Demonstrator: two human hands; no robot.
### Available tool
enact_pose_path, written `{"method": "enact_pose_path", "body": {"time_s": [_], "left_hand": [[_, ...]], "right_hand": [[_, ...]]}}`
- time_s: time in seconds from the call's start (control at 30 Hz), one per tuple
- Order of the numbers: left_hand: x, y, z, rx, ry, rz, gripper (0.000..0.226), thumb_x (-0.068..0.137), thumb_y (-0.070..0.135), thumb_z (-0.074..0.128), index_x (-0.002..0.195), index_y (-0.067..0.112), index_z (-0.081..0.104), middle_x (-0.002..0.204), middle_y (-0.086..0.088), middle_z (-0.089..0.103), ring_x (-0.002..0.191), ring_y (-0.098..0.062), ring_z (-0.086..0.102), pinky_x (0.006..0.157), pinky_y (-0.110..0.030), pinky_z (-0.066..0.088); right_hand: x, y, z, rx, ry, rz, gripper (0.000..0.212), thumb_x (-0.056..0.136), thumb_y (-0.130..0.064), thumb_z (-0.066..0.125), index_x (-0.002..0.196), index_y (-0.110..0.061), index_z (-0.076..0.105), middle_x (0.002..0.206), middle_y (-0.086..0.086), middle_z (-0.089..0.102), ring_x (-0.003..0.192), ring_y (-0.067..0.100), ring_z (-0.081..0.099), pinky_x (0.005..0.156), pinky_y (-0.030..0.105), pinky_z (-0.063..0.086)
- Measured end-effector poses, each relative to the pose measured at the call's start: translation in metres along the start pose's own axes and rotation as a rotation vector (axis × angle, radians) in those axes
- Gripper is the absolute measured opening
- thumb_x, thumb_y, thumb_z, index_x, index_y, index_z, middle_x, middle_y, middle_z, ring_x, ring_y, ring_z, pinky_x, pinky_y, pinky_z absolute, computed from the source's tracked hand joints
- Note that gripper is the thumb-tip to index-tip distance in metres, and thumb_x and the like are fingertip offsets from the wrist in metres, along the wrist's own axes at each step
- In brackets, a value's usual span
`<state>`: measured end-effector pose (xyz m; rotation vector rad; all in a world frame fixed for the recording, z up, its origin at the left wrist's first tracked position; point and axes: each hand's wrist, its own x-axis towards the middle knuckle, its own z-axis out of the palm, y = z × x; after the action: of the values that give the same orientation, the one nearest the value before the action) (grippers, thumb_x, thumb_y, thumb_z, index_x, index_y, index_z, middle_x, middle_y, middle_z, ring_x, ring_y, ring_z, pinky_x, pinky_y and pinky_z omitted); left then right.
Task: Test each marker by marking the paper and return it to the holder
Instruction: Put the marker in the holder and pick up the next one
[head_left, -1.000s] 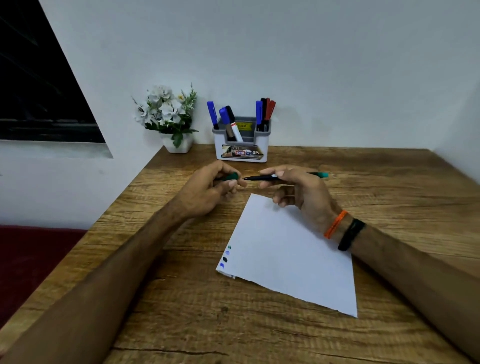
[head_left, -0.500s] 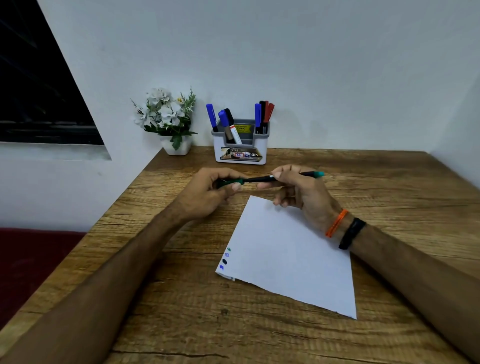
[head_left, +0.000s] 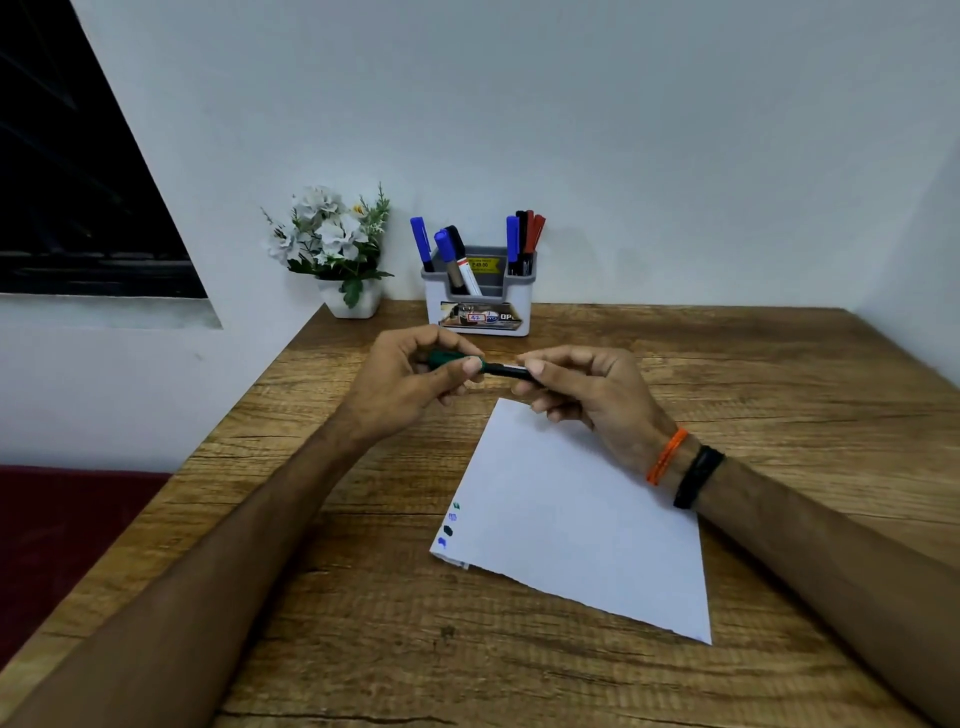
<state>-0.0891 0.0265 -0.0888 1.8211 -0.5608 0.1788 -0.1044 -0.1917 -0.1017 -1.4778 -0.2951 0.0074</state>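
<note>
Both hands hold a green marker level above the table, just beyond the far edge of the white paper. My left hand pinches its green cap, which sits on the marker's tip. My right hand grips the black barrel; the marker's tail is hidden in that hand. Several small ink marks, green and blue, line the paper's near left edge. The grey and white holder stands against the wall with blue, black and red markers in it.
A small white pot of white flowers stands left of the holder at the table's back corner. The wooden table ends in an edge on the left, with a red surface below. Walls close the back and right.
The cap in my left hand has met the marker's tip and slid onto it. My hands have drawn closer together, and the marker's green tail no longer shows past my right hand.
</note>
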Motion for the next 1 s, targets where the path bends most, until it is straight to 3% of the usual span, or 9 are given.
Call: {"method": "enact_pose_path", "body": {"time_s": [0.07, 0.17, 0.33, 0.43, 0.6, 0.77, 0.9, 1.0], "left_hand": [[0.0, 0.0, 0.0, 0.008, 0.008, 0.003, 0.029, 0.083, 0.025, 0.065, 0.101, 0.002, 0.069, 0.072, -0.001, 0.07, 0.057, -0.012, 0.059, 0.049, -0.021, 0.049], [-0.001, 0.002, 0.003, 0.017, 0.035, -0.014, 0.037, 0.091, 0.035, 0.052, 0.096, 0.003, 0.069, 0.062, -0.003, 0.058, 0.05, -0.01, 0.046, 0.044, -0.019, 0.037], [-0.004, 0.004, 0.013, 0.158, 0.188, 0.008, 0.049, 0.098, 0.044, 0.035, 0.073, 0.011, 0.062, 0.054, 0.004, 0.05, 0.047, -0.006, 0.042, 0.046, -0.017, 0.034], [-0.006, 0.003, 0.019, 0.279, 0.317, 0.039, 0.047, 0.102, 0.039, 0.033, 0.067, 0.019, 0.058, 0.059, 0.001, 0.056, 0.051, -0.007, 0.048, 0.047, -0.017, 0.037], [-0.006, 0.008, 0.026, 0.341, 0.386, 0.1, 0.043, 0.103, 0.031, 0.034, 0.068, 0.017, 0.055, 0.06, -0.003, 0.057, 0.056, -0.011, 0.054, 0.046, -0.014, 0.039], [-0.006, 0.013, 0.026, 0.393, 0.342, 0.141, 0.041, 0.104, 0.029, 0.035, 0.069, 0.018, 0.055, 0.062, 0.0, 0.057, 0.059, -0.01, 0.055, 0.048, -0.012, 0.04], [-0.001, 0.019, 0.018, 0.281, 0.231, 0.077, 0.037, 0.099, 0.039, 0.039, 0.085, 0.011, 0.058, 0.066, 0.006, 0.056, 0.054, -0.002, 0.053, 0.05, -0.011, 0.039], [0.0, 0.025, 0.015, 0.073, 0.214, 0.026, 0.03, 0.089, 0.036, 0.056, 0.103, 0.01, 0.053, 0.077, 0.0, 0.064, 0.058, -0.004, 0.062, 0.052, -0.017, 0.049]], "right_hand": [[-0.001, 0.002, 0.002, -0.114, -0.005, -0.067, 0.016, 0.094, -0.015, 0.063, 0.093, -0.001, 0.071, 0.07, 0.005, 0.071, 0.046, 0.008, 0.054, 0.045, 0.019, 0.043], [-0.002, 0.003, 0.005, -0.501, 0.004, -0.287, 0.039, 0.1, -0.027, 0.053, 0.067, -0.008, 0.059, 0.052, -0.012, 0.044, 0.046, 0.003, 0.034, 0.048, 0.023, 0.028], [-0.009, 0.001, 0.018, -0.791, -0.018, -0.516, 0.036, 0.097, -0.033, 0.052, 0.072, -0.012, 0.067, 0.047, -0.016, 0.045, 0.046, 0.006, 0.045, 0.046, 0.016, 0.027], [-0.012, 0.003, 0.02, -0.827, -0.022, -0.594, 0.03, 0.098, -0.027, 0.052, 0.073, -0.012, 0.062, 0.049, -0.019, 0.038, 0.042, 0.008, 0.042, 0.042, 0.014, 0.024], [-0.015, 0.003, 0.024, -0.825, -0.01, -0.675, 0.031, 0.099, -0.027, 0.049, 0.074, -0.011, 0.059, 0.051, -0.021, 0.035, 0.037, 0.006, 0.033, 0.04, 0.014, 0.023], [-0.016, 0.004, 0.022, -0.806, -0.011, -0.669, 0.03, 0.099, -0.026, 0.049, 0.077, -0.009, 0.061, 0.052, -0.021, 0.036, 0.04, 0.006, 0.037, 0.042, 0.012, 0.025], [-0.007, 0.001, 0.017, -0.82, -0.029, -0.568, 0.026, 0.098, -0.03, 0.051, 0.081, -0.012, 0.062, 0.058, -0.011, 0.049, 0.051, 0.009, 0.044, 0.048, 0.014, 0.028], [0.001, -0.004, 0.015, -0.849, 0.002, -0.562, 0.018, 0.092, -0.03, 0.061, 0.087, -0.014, 0.065, 0.074, -0.007, 0.058, 0.063, 0.002, 0.048, 0.058, 0.013, 0.032]]}}
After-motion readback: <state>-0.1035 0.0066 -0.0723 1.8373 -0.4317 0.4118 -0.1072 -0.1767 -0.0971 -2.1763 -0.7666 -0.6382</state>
